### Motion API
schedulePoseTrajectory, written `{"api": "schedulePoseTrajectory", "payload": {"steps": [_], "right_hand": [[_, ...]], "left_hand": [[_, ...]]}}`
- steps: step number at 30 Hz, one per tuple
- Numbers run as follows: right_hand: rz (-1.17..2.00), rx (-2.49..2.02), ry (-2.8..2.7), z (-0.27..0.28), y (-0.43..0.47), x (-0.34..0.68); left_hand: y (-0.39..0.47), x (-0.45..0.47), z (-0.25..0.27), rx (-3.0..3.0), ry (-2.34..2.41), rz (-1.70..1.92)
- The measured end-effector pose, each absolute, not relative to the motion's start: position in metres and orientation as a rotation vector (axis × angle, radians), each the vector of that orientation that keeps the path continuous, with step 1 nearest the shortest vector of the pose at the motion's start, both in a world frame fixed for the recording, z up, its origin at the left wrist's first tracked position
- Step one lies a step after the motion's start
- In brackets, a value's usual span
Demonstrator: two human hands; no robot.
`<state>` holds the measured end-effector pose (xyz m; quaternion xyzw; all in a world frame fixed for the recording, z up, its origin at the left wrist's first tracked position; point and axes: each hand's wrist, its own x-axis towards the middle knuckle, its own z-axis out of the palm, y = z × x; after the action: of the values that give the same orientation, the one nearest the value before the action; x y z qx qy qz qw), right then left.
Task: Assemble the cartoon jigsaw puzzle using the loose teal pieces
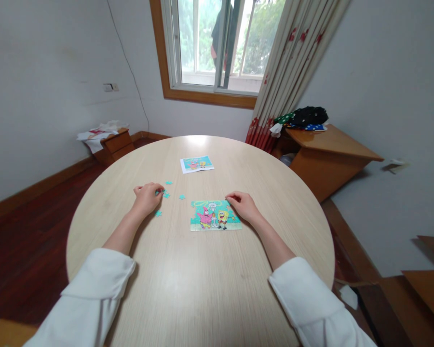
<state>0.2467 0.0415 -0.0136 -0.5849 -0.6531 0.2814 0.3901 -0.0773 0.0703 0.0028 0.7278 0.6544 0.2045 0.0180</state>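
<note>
A jigsaw puzzle [213, 222] showing pink, yellow and pale cartoon figures on turquoise lies flat on the round table, with small gaps along its upper part. My right hand [243, 205] is at its upper right corner, thumb and fingertips pressed together; whether a piece is between them is hidden. Over to the left, my left hand [148, 196] pinches a small turquoise puzzle piece [159, 192], partly covered by the fingers. Around that hand lie loose turquoise pieces: an upper piece [169, 183], a lower piece [158, 213] and a piece nearer the puzzle [182, 196].
Beyond the puzzle, a printed reference picture [197, 164] lies on the pale wooden table [188, 279]. A wooden cabinet [325, 149] with a pile of clothes [307, 117] stands at the right. Behind the left side is a small drawer unit [117, 144] with papers or cloth on top.
</note>
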Motion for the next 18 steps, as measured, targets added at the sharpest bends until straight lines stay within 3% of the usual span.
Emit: {"api": "schedulePoseTrajectory", "payload": {"steps": [18], "right_hand": [[0.698, -1.47, -1.674, -0.0169, 0.0428, 0.2482]], "left_hand": [[0.0664, -0.0817, 0.0009, 2.351, 1.848, 0.602]]}}
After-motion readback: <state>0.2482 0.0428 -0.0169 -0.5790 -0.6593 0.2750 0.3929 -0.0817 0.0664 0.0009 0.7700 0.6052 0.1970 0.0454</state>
